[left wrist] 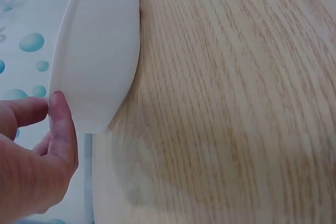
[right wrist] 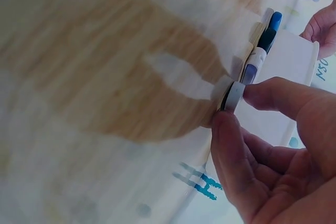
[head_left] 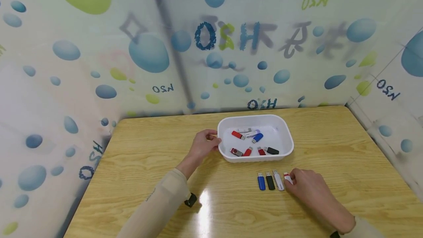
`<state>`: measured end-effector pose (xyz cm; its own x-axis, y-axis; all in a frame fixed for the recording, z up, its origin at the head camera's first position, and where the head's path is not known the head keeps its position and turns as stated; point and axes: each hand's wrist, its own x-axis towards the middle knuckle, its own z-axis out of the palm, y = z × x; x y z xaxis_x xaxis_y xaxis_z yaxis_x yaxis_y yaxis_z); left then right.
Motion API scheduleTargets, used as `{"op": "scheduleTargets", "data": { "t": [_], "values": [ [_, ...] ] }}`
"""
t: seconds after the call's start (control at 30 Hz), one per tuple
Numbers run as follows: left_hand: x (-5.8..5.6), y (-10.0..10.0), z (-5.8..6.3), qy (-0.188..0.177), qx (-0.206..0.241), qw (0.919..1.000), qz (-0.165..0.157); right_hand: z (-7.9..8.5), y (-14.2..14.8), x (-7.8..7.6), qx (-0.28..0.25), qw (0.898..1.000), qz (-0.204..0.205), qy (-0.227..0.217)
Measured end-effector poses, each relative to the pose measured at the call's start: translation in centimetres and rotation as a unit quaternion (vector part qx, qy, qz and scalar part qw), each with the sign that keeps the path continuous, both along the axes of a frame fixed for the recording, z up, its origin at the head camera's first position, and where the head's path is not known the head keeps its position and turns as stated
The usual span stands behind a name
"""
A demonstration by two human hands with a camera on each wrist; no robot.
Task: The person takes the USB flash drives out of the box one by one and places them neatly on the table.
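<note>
My left hand (head_left: 202,145) pinches the left rim of a white plastic basin (head_left: 288,135); thumb and fingertips on the rim show in the left wrist view. Between thumb and finger, my right hand (head_left: 308,186) holds a white-and-red USB stick (head_left: 288,177) at the right end of a row in front of the basin. Beside it lie a white USB stick (head_left: 278,180), a black USB stick (head_left: 270,181) and a blue USB stick (head_left: 261,181), connectors toward the basin. In the right wrist view the pinched stick (right wrist: 235,97) appears end-on, partly covered by the fingertips.
Inside the basin lie several more USB sticks, among them a red one (head_left: 237,134), a blue one (head_left: 257,137) and a black one (head_left: 272,151). The wooden table (head_left: 148,150) meets a patterned wall (head_left: 185,80) at its back edge.
</note>
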<state>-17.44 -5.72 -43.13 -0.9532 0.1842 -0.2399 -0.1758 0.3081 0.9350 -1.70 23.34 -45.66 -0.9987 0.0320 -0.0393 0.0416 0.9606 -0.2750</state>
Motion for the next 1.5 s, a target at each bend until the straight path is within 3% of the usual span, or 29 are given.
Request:
{"op": "scheduleTargets", "data": {
  "t": [0.2,0.37,0.53,0.67,0.83,1.07,1.27,1.5],
  "values": [
    [-0.1,0.0,0.0,-0.004,-0.004,1.0000,0.002,-0.1,0.0,0.2,0.003,1.000,0.003,0.028],
    [-0.1,0.0,0.0,-0.003,0.002,1.0000,0.000,0.4,0.0,0.3,-0.003,1.000,-0.002,0.019],
    [-0.1,0.0,-0.1,-0.006,0.010,0.9999,0.001,1.9,0.3,0.4,-0.023,1.000,-0.019,0.006],
    [-0.1,-0.1,-0.2,-0.008,0.009,0.9999,0.003,3.5,0.7,0.0,-0.025,0.998,0.005,0.055],
    [-0.1,-0.1,-0.2,-0.013,0.001,0.9999,0.004,5.8,1.1,-1.0,-0.046,0.991,0.052,0.110],
    [-0.1,-0.1,-0.2,-0.023,0.003,0.9997,0.007,8.1,0.7,-2.4,-0.063,0.987,0.101,0.106],
    [-0.1,-0.1,-0.3,-0.025,0.010,0.9996,0.009,8.4,0.3,-4.2,-0.057,0.984,0.146,0.082],
    [-0.2,-0.2,-0.4,-0.020,0.018,0.9996,0.005,8.2,-0.3,-6.4,-0.065,0.985,0.151,0.053]
  ]
}}
